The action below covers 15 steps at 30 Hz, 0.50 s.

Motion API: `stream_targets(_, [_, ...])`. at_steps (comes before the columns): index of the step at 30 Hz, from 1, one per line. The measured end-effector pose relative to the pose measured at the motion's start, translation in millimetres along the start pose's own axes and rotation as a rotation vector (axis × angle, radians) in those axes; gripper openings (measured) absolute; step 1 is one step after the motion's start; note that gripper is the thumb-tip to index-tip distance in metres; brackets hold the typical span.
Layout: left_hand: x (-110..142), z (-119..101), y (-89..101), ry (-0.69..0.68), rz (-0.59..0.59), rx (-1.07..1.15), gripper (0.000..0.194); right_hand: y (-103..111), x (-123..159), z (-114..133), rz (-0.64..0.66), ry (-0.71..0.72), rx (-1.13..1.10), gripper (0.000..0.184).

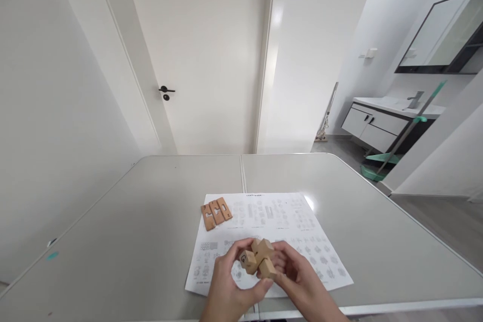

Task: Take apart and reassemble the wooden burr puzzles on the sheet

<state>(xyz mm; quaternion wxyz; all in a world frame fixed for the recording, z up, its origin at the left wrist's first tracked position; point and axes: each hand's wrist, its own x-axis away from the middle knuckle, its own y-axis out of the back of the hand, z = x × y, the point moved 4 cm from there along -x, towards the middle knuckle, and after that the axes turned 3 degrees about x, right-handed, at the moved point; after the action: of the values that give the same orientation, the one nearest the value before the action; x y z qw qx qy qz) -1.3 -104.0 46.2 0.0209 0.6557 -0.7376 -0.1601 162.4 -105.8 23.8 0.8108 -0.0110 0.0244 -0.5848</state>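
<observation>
Both of my hands hold a small cluster of interlocked wooden puzzle blocks (258, 257) just above a printed instruction sheet (287, 221) on the grey table (132, 231). My left hand (231, 287) wraps its fingers over the left side of the cluster, thumb underneath. My right hand (302, 282) pinches the right side. Three loose notched wooden pieces (216, 213) lie side by side at the sheet's far left corner, beyond my hands.
The table's near edge (377, 308) runs just below my wrists. A white door with a black handle (166, 91) stands behind the table. To the right are a washbasin cabinet (377, 123) and a green broom and dustpan (381, 161).
</observation>
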Motion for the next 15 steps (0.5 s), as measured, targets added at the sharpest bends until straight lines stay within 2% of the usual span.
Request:
stream_targets(5, [-15, 0, -4.9, 0.118, 0.120, -0.043, 0.038, 5, -10, -9, 0.001, -0.031, -0.041, 0.063])
stream_targets(9, [-28, -3, -9.3, 0.077, 0.197, -0.022, 0.039, 9, -18, -6, 0.008, -0.015, -0.067, 0.053])
stream_targets(12, [-35, 0, -13.9, 0.055, 0.180, 0.056, 0.038, 12, -22, -8, -0.014, -0.026, -0.114, 0.054])
stream_targets(15, [-38, 9, -17.0, 0.080, 0.088, 0.099, 0.036, 13, -23, -11, 0.007, -0.052, -0.138, 0.059])
